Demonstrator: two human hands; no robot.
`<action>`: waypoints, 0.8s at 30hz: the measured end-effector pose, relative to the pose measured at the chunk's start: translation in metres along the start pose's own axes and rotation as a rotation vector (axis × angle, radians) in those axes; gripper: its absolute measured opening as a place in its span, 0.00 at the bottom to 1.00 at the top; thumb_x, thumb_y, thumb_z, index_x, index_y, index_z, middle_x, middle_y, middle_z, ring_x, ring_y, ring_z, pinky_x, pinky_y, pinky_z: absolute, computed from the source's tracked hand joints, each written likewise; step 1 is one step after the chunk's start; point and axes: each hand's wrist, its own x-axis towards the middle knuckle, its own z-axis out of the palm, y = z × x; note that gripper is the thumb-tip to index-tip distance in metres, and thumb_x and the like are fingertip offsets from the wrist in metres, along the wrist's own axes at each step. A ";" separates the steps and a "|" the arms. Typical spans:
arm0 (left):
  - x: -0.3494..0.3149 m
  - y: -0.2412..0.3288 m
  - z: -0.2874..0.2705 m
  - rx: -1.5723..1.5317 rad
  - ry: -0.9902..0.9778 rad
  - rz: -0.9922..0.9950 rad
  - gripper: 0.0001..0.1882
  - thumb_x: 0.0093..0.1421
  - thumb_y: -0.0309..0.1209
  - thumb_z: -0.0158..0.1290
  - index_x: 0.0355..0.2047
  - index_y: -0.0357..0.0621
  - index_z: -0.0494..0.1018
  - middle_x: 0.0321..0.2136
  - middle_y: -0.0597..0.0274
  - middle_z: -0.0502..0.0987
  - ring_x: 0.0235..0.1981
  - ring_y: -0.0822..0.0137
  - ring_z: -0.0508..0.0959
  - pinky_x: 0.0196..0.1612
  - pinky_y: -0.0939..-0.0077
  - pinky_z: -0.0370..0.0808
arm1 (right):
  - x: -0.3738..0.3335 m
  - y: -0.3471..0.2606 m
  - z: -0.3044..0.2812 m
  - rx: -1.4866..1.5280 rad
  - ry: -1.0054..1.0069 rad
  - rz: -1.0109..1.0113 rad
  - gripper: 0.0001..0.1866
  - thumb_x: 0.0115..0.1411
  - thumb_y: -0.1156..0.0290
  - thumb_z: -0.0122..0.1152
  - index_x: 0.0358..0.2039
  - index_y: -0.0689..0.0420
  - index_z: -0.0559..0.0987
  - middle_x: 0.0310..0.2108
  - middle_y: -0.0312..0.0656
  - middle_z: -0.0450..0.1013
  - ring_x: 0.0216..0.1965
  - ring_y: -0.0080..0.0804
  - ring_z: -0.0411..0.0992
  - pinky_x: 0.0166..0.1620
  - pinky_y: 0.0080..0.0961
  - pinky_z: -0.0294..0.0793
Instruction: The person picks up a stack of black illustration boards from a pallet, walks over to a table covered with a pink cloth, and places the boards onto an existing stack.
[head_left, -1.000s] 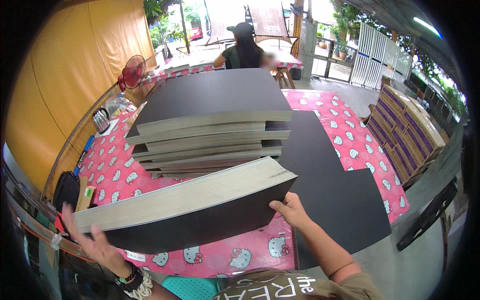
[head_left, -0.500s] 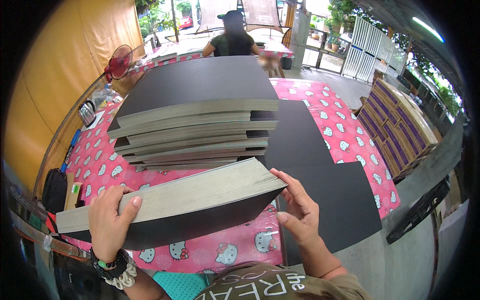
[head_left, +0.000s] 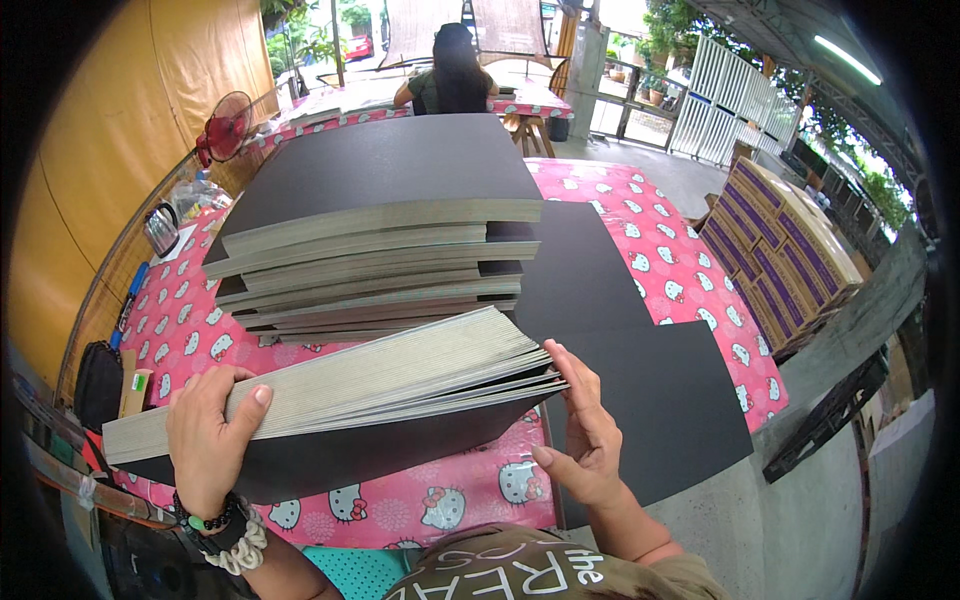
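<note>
A thick stack of black boards (head_left: 350, 450) with pale cut edges stands tilted on the table in front of me. My left hand (head_left: 208, 430) is closed around its left part, thumb over the pale edges and fingers behind. At its right end my right hand (head_left: 590, 440) rests stretched fingertips against the board edges, the thumb held apart. Gaps show between the lower boards at that end. Behind it lies a staggered pile of similar boards (head_left: 380, 240), its top a broad black surface. Flat black boards (head_left: 650, 400) lie to the right of my right hand.
The table wears a pink patterned cover (head_left: 515, 475). At its left are a kettle (head_left: 162, 230), a black pouch (head_left: 98, 385) and a red fan (head_left: 225, 130). Stacked cartons (head_left: 785, 250) stand right. Another person (head_left: 455, 75) sits at a table beyond.
At the right end, the lower boards of the stack have fanned apart beside my right fingers. My left hand keeps its hold. The whole view has shifted slightly.
</note>
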 end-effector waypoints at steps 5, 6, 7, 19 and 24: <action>0.001 -0.004 0.003 -0.042 0.009 -0.008 0.21 0.53 0.48 0.49 0.29 0.40 0.73 0.25 0.55 0.72 0.31 0.55 0.70 0.35 0.65 0.62 | -0.005 -0.001 -0.001 -0.215 0.050 -0.075 0.40 0.44 0.71 0.63 0.58 0.68 0.61 0.53 0.51 0.62 0.53 0.41 0.59 0.57 0.34 0.55; 0.000 -0.004 0.003 -0.045 0.011 -0.011 0.21 0.53 0.48 0.49 0.30 0.40 0.73 0.24 0.54 0.72 0.31 0.55 0.70 0.35 0.65 0.62 | -0.006 0.001 0.000 -0.025 0.064 -0.009 0.39 0.44 0.71 0.62 0.58 0.68 0.61 0.51 0.50 0.62 0.52 0.38 0.60 0.56 0.33 0.56; 0.000 -0.005 0.002 -0.047 0.007 -0.022 0.21 0.53 0.48 0.50 0.30 0.40 0.73 0.24 0.54 0.72 0.31 0.55 0.70 0.35 0.65 0.62 | -0.008 0.004 0.001 0.165 0.078 0.057 0.39 0.44 0.71 0.62 0.58 0.68 0.61 0.49 0.48 0.63 0.50 0.36 0.60 0.54 0.31 0.57; 0.001 -0.001 0.000 -0.039 0.032 -0.026 0.20 0.52 0.46 0.50 0.29 0.40 0.72 0.24 0.54 0.71 0.31 0.54 0.70 0.36 0.66 0.61 | 0.007 -0.008 -0.008 0.350 -0.034 0.207 0.40 0.47 0.62 0.62 0.58 0.69 0.60 0.40 0.39 0.59 0.42 0.27 0.57 0.48 0.20 0.56; 0.004 0.001 -0.001 -0.057 -0.006 -0.035 0.19 0.52 0.46 0.50 0.29 0.39 0.72 0.25 0.54 0.72 0.31 0.54 0.71 0.36 0.66 0.61 | 0.003 -0.008 -0.004 0.292 0.041 0.187 0.39 0.47 0.64 0.62 0.57 0.68 0.62 0.40 0.39 0.60 0.44 0.27 0.58 0.50 0.21 0.56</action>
